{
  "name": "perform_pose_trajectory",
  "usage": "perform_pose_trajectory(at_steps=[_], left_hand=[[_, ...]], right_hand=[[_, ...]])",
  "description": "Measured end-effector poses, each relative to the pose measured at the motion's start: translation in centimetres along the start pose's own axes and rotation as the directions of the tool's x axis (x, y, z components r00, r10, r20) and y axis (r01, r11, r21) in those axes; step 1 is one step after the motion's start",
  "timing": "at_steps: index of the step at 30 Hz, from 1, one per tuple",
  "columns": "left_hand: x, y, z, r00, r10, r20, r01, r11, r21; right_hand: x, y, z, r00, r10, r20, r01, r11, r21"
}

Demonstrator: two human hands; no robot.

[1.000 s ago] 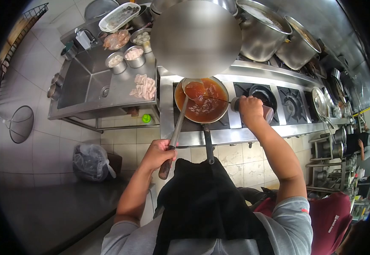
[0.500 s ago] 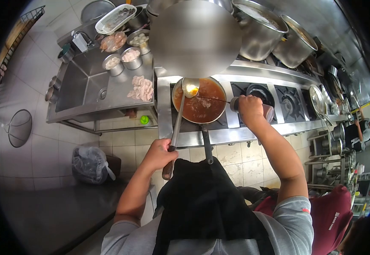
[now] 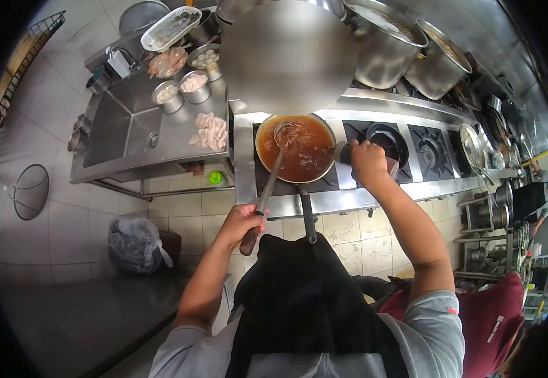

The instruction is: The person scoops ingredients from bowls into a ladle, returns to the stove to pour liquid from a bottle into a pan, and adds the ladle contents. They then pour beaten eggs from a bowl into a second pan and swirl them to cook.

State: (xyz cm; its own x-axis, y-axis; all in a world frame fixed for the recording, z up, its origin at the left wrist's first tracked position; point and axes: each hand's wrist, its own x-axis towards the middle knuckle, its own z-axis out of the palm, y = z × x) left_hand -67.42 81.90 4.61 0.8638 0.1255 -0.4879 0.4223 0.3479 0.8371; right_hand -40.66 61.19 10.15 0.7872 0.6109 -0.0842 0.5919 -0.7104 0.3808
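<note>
My left hand (image 3: 241,225) is closed around the wooden grip of a long metal ladle (image 3: 270,183). The ladle's bowl sits down in the reddish-brown liquid (image 3: 305,160) that fills a frying pan (image 3: 332,135) on the stove. To the right of the pan, my right hand (image 3: 369,165) grips a bottle (image 3: 342,153) with a dark top, tipped sideways so that the top points at the pan's rim. My fingers hide much of the bottle's body. Toward my apron points the pan's handle (image 3: 308,217), touched by neither hand.
Raw pale meat (image 3: 209,131) lies on the steel counter left of the stove, near metal cups (image 3: 196,91) of food. Large stockpots (image 3: 387,57) stand behind. A black pan (image 3: 388,140) rests on the burner beside my right hand. Someone in a maroon shirt (image 3: 491,315) is close behind on my right.
The ladle's bowl has gone from above the pan down into the liquid. A thin dark stream from the bottle into the pan no longer shows. My right hand is almost where it was.
</note>
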Motion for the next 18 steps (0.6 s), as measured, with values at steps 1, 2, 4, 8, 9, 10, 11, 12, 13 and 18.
perform_pose_trajectory(at_steps=[1,2,4,8,9,10,11,12,13,18], left_hand=[[0.3,-0.6,-0.4,0.999,0.000,0.033,0.002,0.998,-0.064],[0.6,-1.1,-0.9,0.998,0.002,0.066,0.007,0.992,-0.129],[1.0,-1.9,-1.7,0.995,0.020,0.099,0.001,0.979,-0.204],[0.7,-2.1,-1.9,0.987,0.062,0.146,-0.005,0.932,-0.362],[0.6,-2.1,-1.9,0.988,0.062,0.144,-0.006,0.932,-0.362],[0.6,-2.1,-1.9,0.986,0.066,0.150,-0.014,0.945,-0.327],[0.5,-2.1,-1.9,0.985,0.070,0.156,-0.022,0.956,-0.292],[0.2,-1.9,-1.8,0.985,0.070,0.155,-0.021,0.956,-0.292],[-0.1,-1.6,-1.6,0.987,0.067,0.145,-0.027,0.964,-0.265],[-1.5,-0.1,-0.9,0.993,0.061,0.105,-0.040,0.982,-0.187]], right_hand=[[0.0,0.0,0.1,1.000,-0.001,0.013,0.001,1.000,0.011],[0.0,-0.1,0.0,1.000,-0.003,0.013,0.003,1.000,0.011],[0.0,-0.2,-0.1,1.000,-0.011,0.026,0.011,1.000,0.010],[-0.2,-0.2,0.3,1.000,-0.019,0.010,0.019,0.999,0.041],[-0.2,-0.1,0.5,1.000,-0.025,0.008,0.025,0.999,0.039],[-0.2,-0.1,0.5,0.999,-0.031,0.007,0.031,0.999,0.036],[-0.2,-0.2,0.5,0.999,-0.033,0.007,0.033,0.999,0.036],[-0.3,-0.2,0.4,0.999,-0.033,0.004,0.033,0.999,0.031],[-0.3,-0.2,0.4,0.999,-0.033,0.000,0.033,0.999,0.026],[0.1,-0.3,0.5,1.000,-0.022,0.004,0.022,0.999,0.023]])
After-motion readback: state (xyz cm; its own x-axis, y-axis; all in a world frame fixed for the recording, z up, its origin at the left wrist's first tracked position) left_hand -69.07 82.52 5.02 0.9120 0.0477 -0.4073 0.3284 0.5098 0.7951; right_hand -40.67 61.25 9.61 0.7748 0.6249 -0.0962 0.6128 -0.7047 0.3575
